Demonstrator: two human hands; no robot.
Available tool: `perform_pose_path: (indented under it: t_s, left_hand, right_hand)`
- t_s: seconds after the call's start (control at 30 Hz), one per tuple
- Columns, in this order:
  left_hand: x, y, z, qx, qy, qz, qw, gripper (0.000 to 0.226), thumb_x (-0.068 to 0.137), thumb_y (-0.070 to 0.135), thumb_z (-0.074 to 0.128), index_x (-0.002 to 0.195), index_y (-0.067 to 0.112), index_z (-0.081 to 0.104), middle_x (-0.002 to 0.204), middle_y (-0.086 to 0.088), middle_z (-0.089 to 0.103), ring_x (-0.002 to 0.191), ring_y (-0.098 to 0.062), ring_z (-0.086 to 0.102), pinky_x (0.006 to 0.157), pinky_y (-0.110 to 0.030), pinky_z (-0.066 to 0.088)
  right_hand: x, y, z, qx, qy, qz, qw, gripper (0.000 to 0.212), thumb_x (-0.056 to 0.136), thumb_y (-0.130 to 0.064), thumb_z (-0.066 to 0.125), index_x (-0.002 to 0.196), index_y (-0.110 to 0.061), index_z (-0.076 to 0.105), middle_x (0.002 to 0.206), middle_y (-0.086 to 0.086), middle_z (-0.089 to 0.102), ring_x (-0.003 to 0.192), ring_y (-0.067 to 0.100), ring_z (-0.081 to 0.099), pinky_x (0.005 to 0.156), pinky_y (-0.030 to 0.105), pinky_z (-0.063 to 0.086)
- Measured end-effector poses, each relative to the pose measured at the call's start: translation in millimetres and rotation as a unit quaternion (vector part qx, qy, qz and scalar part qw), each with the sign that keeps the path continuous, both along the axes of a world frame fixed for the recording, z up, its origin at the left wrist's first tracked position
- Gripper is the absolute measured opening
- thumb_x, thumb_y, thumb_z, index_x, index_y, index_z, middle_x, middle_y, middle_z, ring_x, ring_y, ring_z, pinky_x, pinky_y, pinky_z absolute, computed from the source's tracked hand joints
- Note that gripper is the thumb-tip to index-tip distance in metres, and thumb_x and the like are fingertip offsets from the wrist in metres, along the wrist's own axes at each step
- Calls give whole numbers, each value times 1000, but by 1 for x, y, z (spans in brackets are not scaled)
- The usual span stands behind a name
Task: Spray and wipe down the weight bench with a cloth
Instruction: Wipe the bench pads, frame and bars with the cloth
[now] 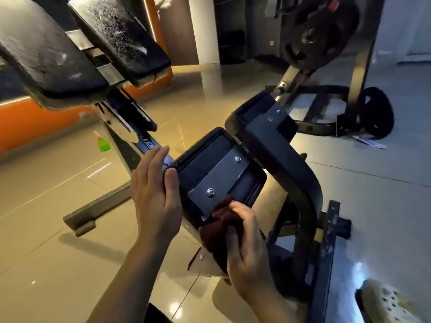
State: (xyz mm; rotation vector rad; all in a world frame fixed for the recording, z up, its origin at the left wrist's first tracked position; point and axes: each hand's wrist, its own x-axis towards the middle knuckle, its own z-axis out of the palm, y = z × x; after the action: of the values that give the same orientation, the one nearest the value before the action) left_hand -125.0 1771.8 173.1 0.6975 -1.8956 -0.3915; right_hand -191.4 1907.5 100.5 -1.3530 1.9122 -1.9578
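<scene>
Floor [70, 241]: glossy beige tiles, ceiling light mirrored in patches. Wall [28, 122]: orange lower band, seen far left of the fingers. Pillar [203, 29]: white, set well beyond the fingertips. Weight plates [319, 31]: dark, racked at upper right, dimly lit.

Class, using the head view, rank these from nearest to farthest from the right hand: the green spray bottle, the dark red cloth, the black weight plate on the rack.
1. Dark red cloth: gripped by the right hand.
2. Green spray bottle: on the floor, left.
3. Black weight plate: on the rack, top right.
</scene>
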Motion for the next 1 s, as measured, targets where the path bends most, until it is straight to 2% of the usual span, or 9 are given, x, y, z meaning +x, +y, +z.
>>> perform_pose_path:
  t_s: [0.1,0.17,0.23,0.3,0.43,0.67,0.83,0.93,1.0]
  left_hand:
    - [-5,-11,0,-29,7,-31,999,49,100,51,22,139,30,42,145,0,42,138,-16,32,110,-59,26]
    - [-10,-16,-2,-52,-1,-33,998,49,101,52,19,140,30,39,146,-5,44,141,-21,31,110,-63,22]
    - [-12,-19,-3,-73,-3,-25,997,49,101,50,19,140,28,38,146,-7,44,143,-23,29,112,-65,15]
    - [-11,-20,-6,-86,1,-26,996,48,102,48,18,140,26,39,146,-7,44,144,-24,27,114,-63,8]
    - [-12,-23,-8,-92,5,-35,995,47,103,44,19,141,26,40,145,-6,43,144,-23,26,117,-59,5]
    - [2,-24,-3,-90,-49,-95,990,53,101,52,12,147,31,28,152,0,33,147,-17,15,119,-43,-10]
    - [21,-36,-3,11,45,-103,994,55,99,59,9,146,35,26,153,3,31,145,-15,21,116,-60,12]
    - [30,-47,-2,46,90,-101,990,55,97,64,7,144,41,24,151,8,30,142,-13,25,112,-59,25]
    - [31,-49,0,51,88,-107,989,56,96,66,7,144,42,24,149,13,28,142,-11,25,113,-56,26]
  right_hand:
    - [-21,-15,13,21,-34,-48,998,25,95,-58,38,120,-60,35,115,-38,46,112,-20,45,90,6,44]
    - [-43,-25,19,34,-17,-106,994,25,100,-26,47,121,-38,42,110,-28,46,104,-22,45,90,4,42]
    - [-66,-35,22,41,36,-207,977,29,96,-4,49,124,-11,52,117,-9,52,107,-12,45,96,2,34]
    - [-74,-39,21,59,64,-269,959,31,91,-8,49,121,-3,57,121,7,53,113,5,46,102,14,35]
    - [-59,-34,23,56,69,-295,951,31,92,-12,51,121,-10,62,113,0,49,107,15,50,97,12,38]
    - [-54,-41,110,-63,158,-243,955,36,95,-8,49,126,-25,50,117,-9,52,111,-19,44,95,3,35]
    - [-23,-51,117,134,190,-40,972,30,97,-17,50,122,-33,58,114,-31,54,113,-19,45,109,23,38]
    - [4,-46,84,159,163,-47,973,29,97,-28,54,121,-43,51,135,-33,39,135,-16,21,117,23,17]
    - [10,-50,80,136,181,-68,972,24,94,-34,54,117,-41,50,139,-23,43,136,-10,27,114,15,21]
